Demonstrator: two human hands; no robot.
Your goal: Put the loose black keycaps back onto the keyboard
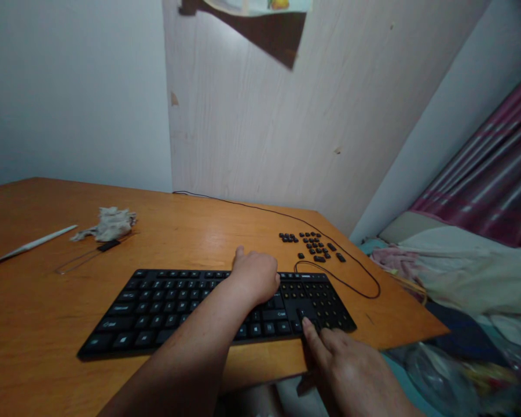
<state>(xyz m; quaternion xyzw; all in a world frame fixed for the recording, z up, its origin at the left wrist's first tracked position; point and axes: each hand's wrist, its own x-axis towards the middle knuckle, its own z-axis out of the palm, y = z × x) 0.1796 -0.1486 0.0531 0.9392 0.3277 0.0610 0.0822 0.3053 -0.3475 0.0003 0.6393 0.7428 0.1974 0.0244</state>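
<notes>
A black keyboard (186,313) lies on the wooden table, with letter keys in place on its left and middle. Its right-hand number block (325,298) shows bare sockets without keycaps. My left hand (256,275) rests over the keyboard's top right-middle part, fingers curled in; anything inside them is hidden. My right hand (345,365) is at the front right edge, its index finger stretched out and touching the arrow-key area. Behind the keyboard lie several loose black keycaps (316,246).
The keyboard's black cable (377,289) loops on the right and runs back along the wall. A crumpled grey cloth (113,223), a wire keycap puller (108,245) and a thin white stick (43,239) lie at left. The table's (417,324) right edge borders bedding and plastic bags.
</notes>
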